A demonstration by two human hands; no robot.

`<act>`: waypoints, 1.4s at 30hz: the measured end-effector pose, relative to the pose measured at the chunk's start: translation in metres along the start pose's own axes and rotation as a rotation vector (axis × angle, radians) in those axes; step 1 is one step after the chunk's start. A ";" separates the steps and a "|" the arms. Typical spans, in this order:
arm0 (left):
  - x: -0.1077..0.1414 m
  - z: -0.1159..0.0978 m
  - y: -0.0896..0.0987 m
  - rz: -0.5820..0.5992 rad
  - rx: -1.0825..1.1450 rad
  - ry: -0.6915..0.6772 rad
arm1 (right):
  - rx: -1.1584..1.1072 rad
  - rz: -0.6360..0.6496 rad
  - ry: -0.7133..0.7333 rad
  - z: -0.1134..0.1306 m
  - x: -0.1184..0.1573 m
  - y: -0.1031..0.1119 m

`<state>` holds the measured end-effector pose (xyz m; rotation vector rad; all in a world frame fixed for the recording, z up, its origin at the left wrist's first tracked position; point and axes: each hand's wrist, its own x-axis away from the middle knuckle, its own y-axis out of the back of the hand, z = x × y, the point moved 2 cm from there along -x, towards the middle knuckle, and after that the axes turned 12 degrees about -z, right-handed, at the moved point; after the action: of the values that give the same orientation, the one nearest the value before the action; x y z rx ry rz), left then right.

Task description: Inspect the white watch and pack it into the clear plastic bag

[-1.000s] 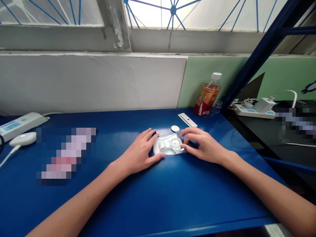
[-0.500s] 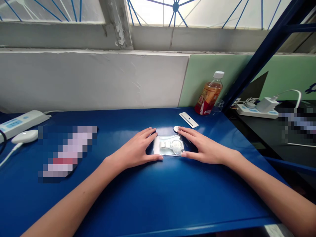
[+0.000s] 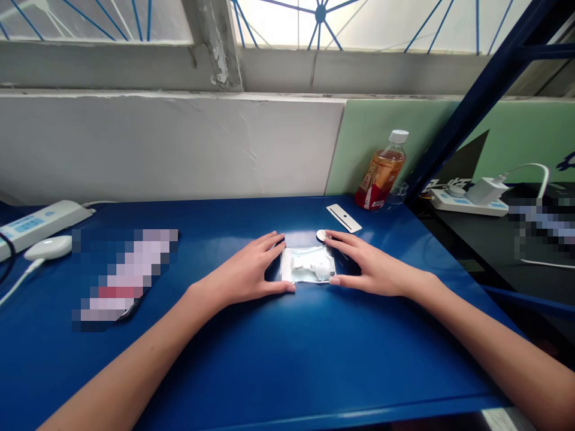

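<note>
While the pouch point(image 3: 309, 265) lies flat on the blue surface point(image 3: 314, 353), the left hand point(image 3: 250, 271) and right hand point(image 3: 375, 264) frame its ends, released, fingers spread; the right fingertips overlap the white disc point(image 3: 320, 235).

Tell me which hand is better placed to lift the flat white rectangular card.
Probably the right hand: its fingertips lie nearer the flat white rectangular card, while the left hand frames the left end of the clear plastic pouch.
</note>
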<state>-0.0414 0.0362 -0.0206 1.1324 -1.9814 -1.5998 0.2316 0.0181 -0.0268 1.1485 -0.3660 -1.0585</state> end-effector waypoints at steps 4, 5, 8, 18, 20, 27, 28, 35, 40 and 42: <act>0.000 -0.002 -0.001 -0.010 -0.005 -0.003 | 0.014 0.017 -0.010 0.001 0.000 0.000; 0.000 -0.002 -0.002 -0.012 -0.009 -0.005 | 0.016 0.018 -0.012 0.001 0.000 0.000; 0.001 -0.003 -0.002 -0.018 -0.023 -0.014 | 0.008 0.007 -0.013 0.001 0.000 0.000; 0.000 -0.014 -0.005 -0.204 0.037 -0.137 | 0.021 -0.017 0.023 0.001 0.002 -0.002; -0.001 -0.014 -0.005 -0.203 0.056 -0.137 | 0.018 -0.020 0.031 0.000 0.002 -0.002; -0.001 -0.012 -0.006 -0.203 0.015 -0.128 | 0.001 -0.033 0.067 -0.001 0.002 -0.001; -0.001 -0.012 -0.006 -0.207 0.010 -0.132 | -0.006 -0.053 0.089 0.000 0.002 -0.001; -0.002 -0.015 -0.003 -0.276 0.029 -0.214 | -0.093 -0.235 0.332 0.012 -0.003 0.005; 0.000 -0.018 0.000 -0.441 0.120 -0.293 | -0.263 -0.408 0.251 0.018 0.000 0.008; 0.001 -0.019 0.000 -0.523 0.123 -0.278 | -0.319 -0.452 0.136 0.016 0.002 0.006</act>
<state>-0.0287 0.0225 -0.0149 1.6604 -2.0898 -2.0024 0.2236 0.0078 -0.0150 1.0275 0.1786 -1.3641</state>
